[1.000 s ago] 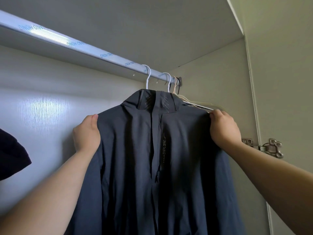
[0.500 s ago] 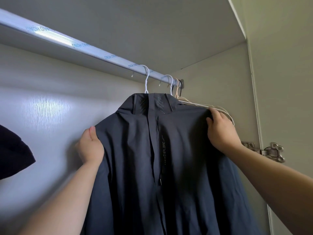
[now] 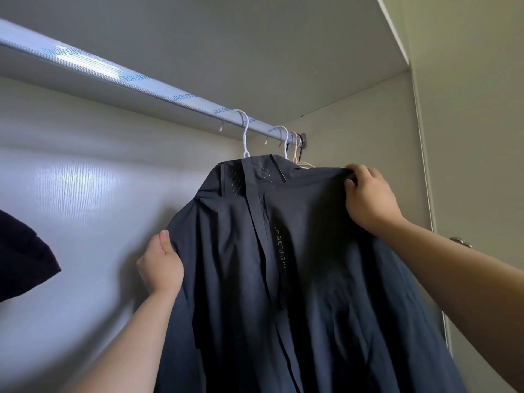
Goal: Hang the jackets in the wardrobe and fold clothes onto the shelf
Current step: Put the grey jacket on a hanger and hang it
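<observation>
A dark navy jacket (image 3: 283, 265) hangs from a white hanger (image 3: 245, 134) hooked over the silver wardrobe rail (image 3: 119, 76). Its zip runs down the middle beside a small printed word. My left hand (image 3: 160, 265) grips the jacket's left shoulder edge, thumb up, fingers hidden behind the cloth. My right hand (image 3: 368, 197) pinches the fabric at the right shoulder, which is lifted higher than the left.
Two more hangers, one white (image 3: 283, 137) and one cream (image 3: 296, 150), hang at the rail's right end by the side wall. A dark garment (image 3: 22, 259) shows at the left edge. A metal door hinge (image 3: 460, 241) sits on the right panel.
The jacket has tilted: my right hand has risen with the right shoulder while my left hand has slid lower down the left edge. The cream hanger behind is now mostly covered.
</observation>
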